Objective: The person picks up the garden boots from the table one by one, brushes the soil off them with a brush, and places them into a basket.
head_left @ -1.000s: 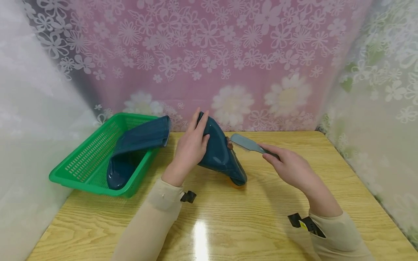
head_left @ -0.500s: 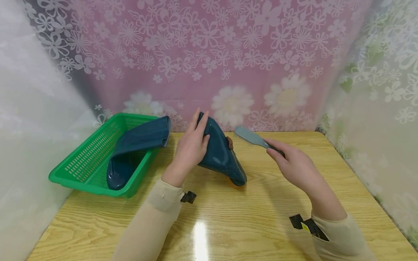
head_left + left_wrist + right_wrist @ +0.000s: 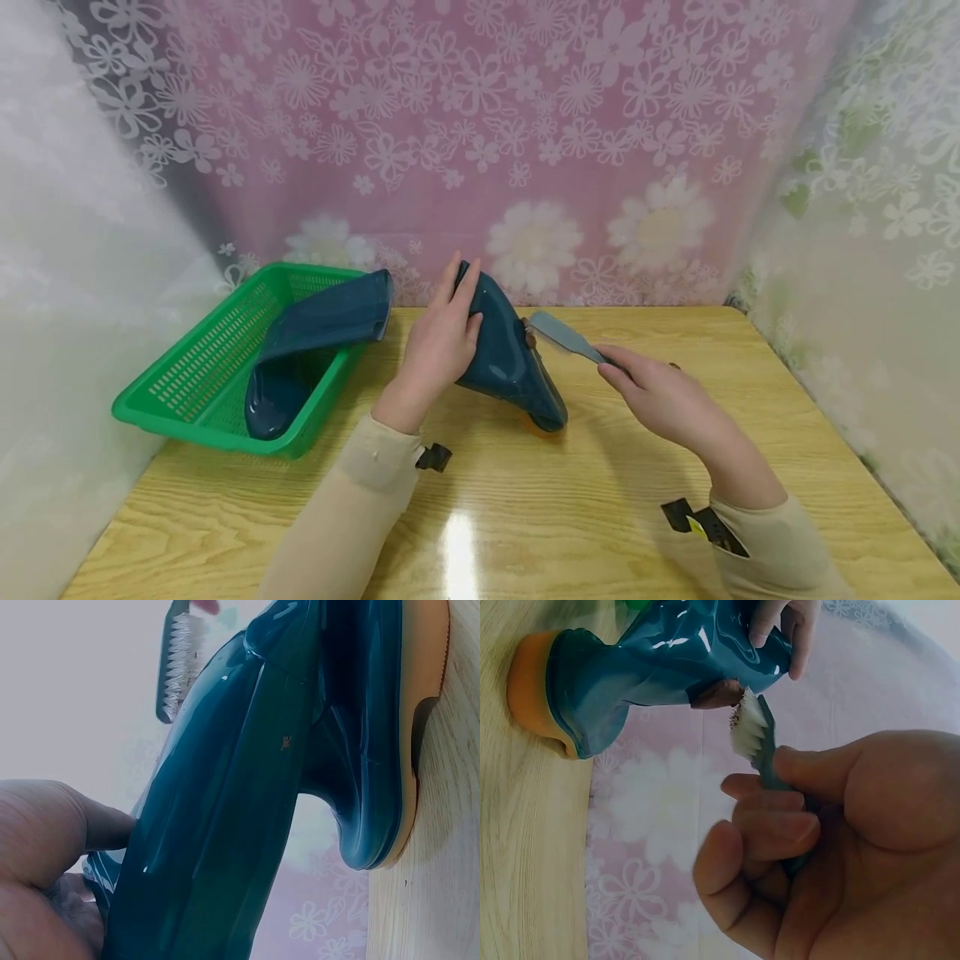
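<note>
A dark blue rubber boot (image 3: 495, 358) with an orange sole (image 3: 531, 686) stands on the table, its shaft bent over to one side. My left hand (image 3: 440, 340) grips the shaft near its top, thumb on one face. On the shaft's right side is a brown, mud-like lump (image 3: 714, 695). My right hand (image 3: 666, 400) holds a grey-blue scrubbing brush (image 3: 564, 336) by its handle, fingers curled round it. The white bristles (image 3: 746, 733) have brown specks at their tips and meet the edge of the lump in the right wrist view.
At the left a green plastic basket (image 3: 206, 433) holds a second blue boot (image 3: 322, 317), its shaft sticking out over the right rim. A pink flowered curtain (image 3: 480, 167) hangs behind the wooden table (image 3: 570, 517), with pale sheets on both sides.
The brush first drew away from the boot, up and to the right. Now it is back down and left against the boot's side. The left hand and boot have stayed put.
</note>
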`<state>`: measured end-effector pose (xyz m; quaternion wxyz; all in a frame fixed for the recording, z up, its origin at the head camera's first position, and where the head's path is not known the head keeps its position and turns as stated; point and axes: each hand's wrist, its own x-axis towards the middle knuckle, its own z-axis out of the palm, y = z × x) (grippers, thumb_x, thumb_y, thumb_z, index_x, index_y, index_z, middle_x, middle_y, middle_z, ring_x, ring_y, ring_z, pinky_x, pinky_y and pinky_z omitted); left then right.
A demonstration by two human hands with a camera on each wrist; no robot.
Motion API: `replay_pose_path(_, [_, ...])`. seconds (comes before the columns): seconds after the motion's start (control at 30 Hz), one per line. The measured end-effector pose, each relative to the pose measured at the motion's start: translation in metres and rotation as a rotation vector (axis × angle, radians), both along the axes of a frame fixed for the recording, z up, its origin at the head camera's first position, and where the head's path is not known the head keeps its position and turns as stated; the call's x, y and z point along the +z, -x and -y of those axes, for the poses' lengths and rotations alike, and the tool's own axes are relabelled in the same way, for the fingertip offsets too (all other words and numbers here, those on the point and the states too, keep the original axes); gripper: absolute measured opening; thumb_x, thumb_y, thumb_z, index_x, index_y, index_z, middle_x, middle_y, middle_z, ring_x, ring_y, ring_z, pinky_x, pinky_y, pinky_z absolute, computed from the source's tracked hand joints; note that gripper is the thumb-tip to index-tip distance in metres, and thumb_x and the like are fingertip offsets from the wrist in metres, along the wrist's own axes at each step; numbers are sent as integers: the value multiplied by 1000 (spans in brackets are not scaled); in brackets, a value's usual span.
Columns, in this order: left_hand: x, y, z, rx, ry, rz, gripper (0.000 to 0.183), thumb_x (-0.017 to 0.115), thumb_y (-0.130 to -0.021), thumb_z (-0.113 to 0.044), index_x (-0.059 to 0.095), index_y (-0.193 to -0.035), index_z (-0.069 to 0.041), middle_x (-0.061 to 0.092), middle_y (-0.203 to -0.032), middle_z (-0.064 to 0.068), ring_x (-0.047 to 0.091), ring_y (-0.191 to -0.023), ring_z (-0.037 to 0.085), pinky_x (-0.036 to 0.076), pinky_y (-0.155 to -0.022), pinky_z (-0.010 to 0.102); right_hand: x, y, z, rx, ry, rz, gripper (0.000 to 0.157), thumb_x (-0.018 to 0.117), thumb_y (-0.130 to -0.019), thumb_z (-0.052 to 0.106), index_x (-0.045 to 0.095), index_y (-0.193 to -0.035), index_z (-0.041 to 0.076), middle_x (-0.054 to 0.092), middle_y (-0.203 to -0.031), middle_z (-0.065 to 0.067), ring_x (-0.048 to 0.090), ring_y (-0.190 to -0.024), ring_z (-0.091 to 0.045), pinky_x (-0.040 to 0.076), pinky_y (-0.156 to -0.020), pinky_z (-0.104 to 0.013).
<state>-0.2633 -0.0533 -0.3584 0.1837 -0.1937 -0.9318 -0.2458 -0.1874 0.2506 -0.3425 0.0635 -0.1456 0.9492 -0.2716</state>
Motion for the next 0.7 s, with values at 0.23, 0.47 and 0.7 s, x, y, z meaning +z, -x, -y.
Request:
replay_pose_path(0.23, [1, -2, 0, 0, -3, 7, 78, 64, -115, -19, 21, -179, -21, 10, -185, 8, 47, -51, 18, 43, -53, 35, 4, -2, -10, 53, 115, 154, 57, 41, -123, 36, 42, -167, 0, 51, -91, -8, 52, -70, -25, 44, -72, -44])
replay_pose_path(0.47, [0, -3, 0, -3, -10, 3, 77, 64, -115, -18, 22, -179, -20, 10, -185, 9, 48, -51, 18, 44, -53, 36, 7, 0, -9, 25, 215, 85, 55, 39, -123, 35, 45, -164, -2, 58, -98, -15, 54, -76, -28, 47, -69, -42])
replay_pose_path(0.7, [1, -1, 0, -3, -10, -7, 77, 64, -115, -17, 22, -179, -19, 10, -185, 10, 48, -51, 18, 43, -53, 36, 0, 3, -6, 21, 14, 55, 59, 42, -123, 34, 42, -166, -6, 50, -161, -33, 54, -142, -54, 44, -112, -72])
